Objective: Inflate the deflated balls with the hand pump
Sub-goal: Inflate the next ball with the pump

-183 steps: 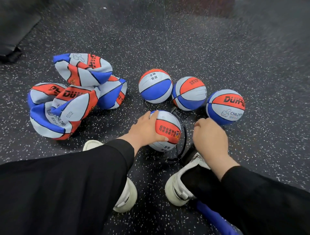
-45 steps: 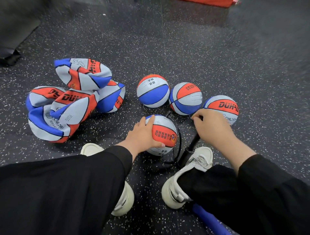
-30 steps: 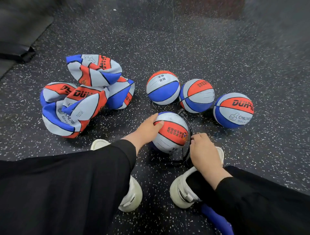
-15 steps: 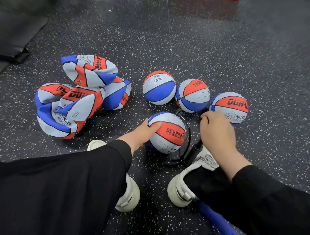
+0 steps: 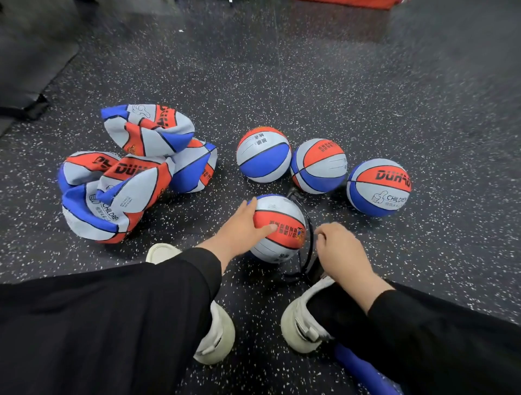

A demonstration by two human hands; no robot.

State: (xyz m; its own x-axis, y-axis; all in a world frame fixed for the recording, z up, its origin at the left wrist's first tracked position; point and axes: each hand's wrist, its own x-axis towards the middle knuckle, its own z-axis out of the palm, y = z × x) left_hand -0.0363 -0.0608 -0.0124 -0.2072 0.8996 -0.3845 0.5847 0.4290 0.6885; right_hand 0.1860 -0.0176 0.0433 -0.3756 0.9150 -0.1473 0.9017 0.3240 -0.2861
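Ball on pump: lower centre, round, probably light, firm, rolls easy.
Left hand: spread flat on its side.
Right hand: curled round pump handle.
Flat balls: left, floppy.

Floor is dark rubber gym matting w/ white and grey flecks all over, faint seam lines running thru it, and a soft sheen of light toward the far side. Top left there's a black padded mat lying on the floor, raised a bit above it, w/ a black strap at its near corner. At the far edge, top right, a strip of smth red is cut off by the frame, can't tell what it is.
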